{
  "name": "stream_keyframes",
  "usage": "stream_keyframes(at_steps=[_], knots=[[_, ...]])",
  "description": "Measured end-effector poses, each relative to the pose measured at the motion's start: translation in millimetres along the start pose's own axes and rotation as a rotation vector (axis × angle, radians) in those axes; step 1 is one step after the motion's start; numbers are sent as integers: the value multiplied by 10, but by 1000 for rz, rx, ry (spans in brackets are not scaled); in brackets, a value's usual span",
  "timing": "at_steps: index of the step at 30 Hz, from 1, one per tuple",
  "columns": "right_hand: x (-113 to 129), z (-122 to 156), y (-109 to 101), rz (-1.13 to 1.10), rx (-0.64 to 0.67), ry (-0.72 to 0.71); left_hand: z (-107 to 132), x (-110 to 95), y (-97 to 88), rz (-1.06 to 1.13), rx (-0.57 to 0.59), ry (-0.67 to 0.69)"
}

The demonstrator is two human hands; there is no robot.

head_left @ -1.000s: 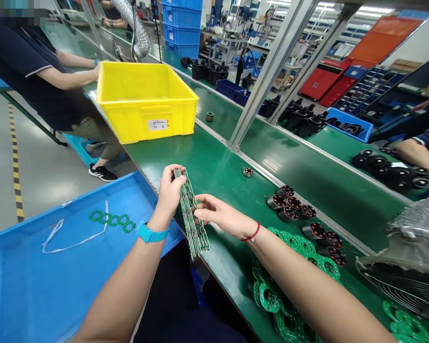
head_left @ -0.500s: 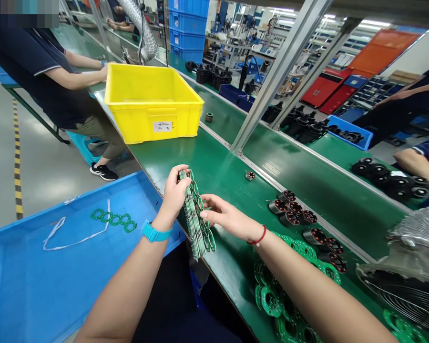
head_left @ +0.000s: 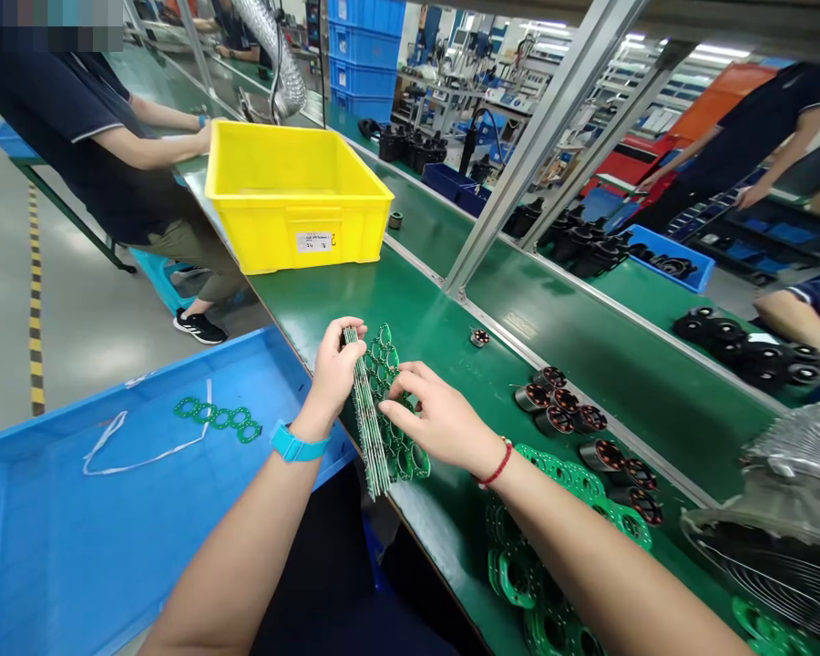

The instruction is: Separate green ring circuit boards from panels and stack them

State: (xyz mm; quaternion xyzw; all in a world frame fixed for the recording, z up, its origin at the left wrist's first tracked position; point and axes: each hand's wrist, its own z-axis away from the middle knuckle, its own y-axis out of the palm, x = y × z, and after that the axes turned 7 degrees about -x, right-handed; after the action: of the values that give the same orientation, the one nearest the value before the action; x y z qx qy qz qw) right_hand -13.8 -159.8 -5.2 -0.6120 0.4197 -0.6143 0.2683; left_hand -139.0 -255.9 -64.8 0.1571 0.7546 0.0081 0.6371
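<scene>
My left hand (head_left: 337,372) is closed around the upper end of a stack of thin green circuit board panels (head_left: 371,433), held on edge over the bench's front edge. Panels with ring-shaped boards (head_left: 384,357) fan out from the stack's right side, their faces showing. My right hand (head_left: 432,412) has its thumb and fingers curled on these fanned panels; its exact grip is partly hidden. Below my right forearm lie piles of green ring boards (head_left: 519,576). Beyond it stand several motor stators (head_left: 558,419) with copper windings, and a single small stator (head_left: 479,338) sits farther off.
A blue tray (head_left: 109,556) at left holds one ring-board panel (head_left: 219,418) and a white strap (head_left: 109,428). On the green bench (head_left: 321,305) stands a yellow bin (head_left: 266,228). A metal post (head_left: 533,155) rises behind; a fan (head_left: 772,547) is at right. Co-workers sit and stand nearby.
The ring-board panels have spread farther right from the stack, and my right hand has shifted slightly right with them. My left hand keeps its hold. A person at back right has moved.
</scene>
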Motion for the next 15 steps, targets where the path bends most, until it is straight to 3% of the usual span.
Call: stream_keyframes(at_steps=[5, 15], knots=[[47, -36, -39, 86, 41, 37, 8, 0, -1, 29, -5, -13], [-7, -18, 23, -73, 63, 21, 17, 3, -15, 48, -1, -34]])
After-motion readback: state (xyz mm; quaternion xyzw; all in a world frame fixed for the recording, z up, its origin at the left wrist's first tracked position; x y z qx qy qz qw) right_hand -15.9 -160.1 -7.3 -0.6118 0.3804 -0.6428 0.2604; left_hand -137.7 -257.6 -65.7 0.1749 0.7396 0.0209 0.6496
